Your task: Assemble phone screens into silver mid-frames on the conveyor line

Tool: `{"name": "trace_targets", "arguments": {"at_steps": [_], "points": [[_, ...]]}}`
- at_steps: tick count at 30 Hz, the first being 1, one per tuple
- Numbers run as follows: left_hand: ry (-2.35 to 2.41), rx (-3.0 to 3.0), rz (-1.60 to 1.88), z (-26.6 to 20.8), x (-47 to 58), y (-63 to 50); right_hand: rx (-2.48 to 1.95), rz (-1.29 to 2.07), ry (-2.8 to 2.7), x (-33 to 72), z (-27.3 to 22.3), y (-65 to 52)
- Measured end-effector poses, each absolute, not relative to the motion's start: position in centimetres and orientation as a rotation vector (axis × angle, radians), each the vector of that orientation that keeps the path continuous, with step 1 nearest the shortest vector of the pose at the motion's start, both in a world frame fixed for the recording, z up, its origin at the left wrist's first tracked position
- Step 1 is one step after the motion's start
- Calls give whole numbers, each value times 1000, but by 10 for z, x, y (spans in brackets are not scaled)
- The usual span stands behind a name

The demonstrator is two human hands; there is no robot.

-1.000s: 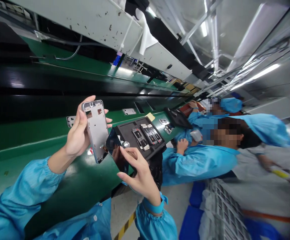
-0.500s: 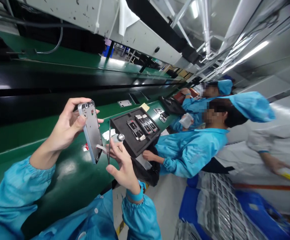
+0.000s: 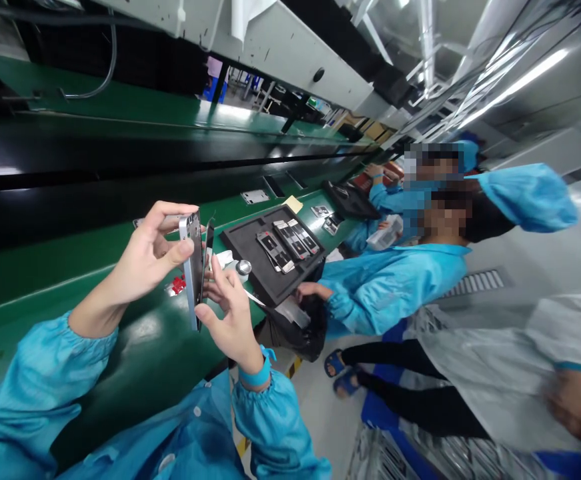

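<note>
My left hand (image 3: 145, 257) grips a silver-blue phone housing (image 3: 190, 283) by its upper edge, thumb on the near side, holding it upright above the green bench. In my right hand (image 3: 230, 320) is a thin dark phone screen panel (image 3: 209, 240), seen nearly edge-on. The panel stands close along the housing's open face; whether the two touch, I cannot tell. A narrow pale strip (image 3: 254, 298) shows beside my right fingers. Below the housing lie small red pieces (image 3: 178, 285) on the bench. A round silver-topped container (image 3: 243, 268) and white tissue (image 3: 223, 258) are just beyond my right hand.
A black foam tray (image 3: 240, 235) carries several phone assemblies (image 3: 295, 240). Farther along the green bench (image 3: 140, 353) are loose phone parts (image 3: 255, 197) and a yellow paper (image 3: 293, 203). Co-workers in blue (image 3: 395, 287) sit to the right; a person in a pale coat (image 3: 500, 360) stands behind.
My right hand has moved left, bringing the screen panel up against or close to the housing. The housing has turned more edge-on. The pale-coated person has come farther into view.
</note>
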State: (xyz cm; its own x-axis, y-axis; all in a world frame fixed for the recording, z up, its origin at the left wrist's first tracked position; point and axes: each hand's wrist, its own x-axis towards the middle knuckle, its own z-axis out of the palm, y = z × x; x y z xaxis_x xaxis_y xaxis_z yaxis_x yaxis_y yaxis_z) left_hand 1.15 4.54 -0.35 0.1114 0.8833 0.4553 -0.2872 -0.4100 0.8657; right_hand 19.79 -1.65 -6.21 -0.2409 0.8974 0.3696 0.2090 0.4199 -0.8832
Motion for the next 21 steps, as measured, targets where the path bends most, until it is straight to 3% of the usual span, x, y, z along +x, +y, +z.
{"name": "trace_targets", "arguments": {"at_steps": [10, 17, 21], "points": [[570, 1422, 1439, -4, 7, 43, -972, 708, -1850, 194, -63, 1], [634, 935, 1558, -3, 35, 34, -990, 577, -1855, 182, -62, 9], [570, 918, 1330, -17, 42, 37, -1028, 731, -1549, 193, -45, 18]]}}
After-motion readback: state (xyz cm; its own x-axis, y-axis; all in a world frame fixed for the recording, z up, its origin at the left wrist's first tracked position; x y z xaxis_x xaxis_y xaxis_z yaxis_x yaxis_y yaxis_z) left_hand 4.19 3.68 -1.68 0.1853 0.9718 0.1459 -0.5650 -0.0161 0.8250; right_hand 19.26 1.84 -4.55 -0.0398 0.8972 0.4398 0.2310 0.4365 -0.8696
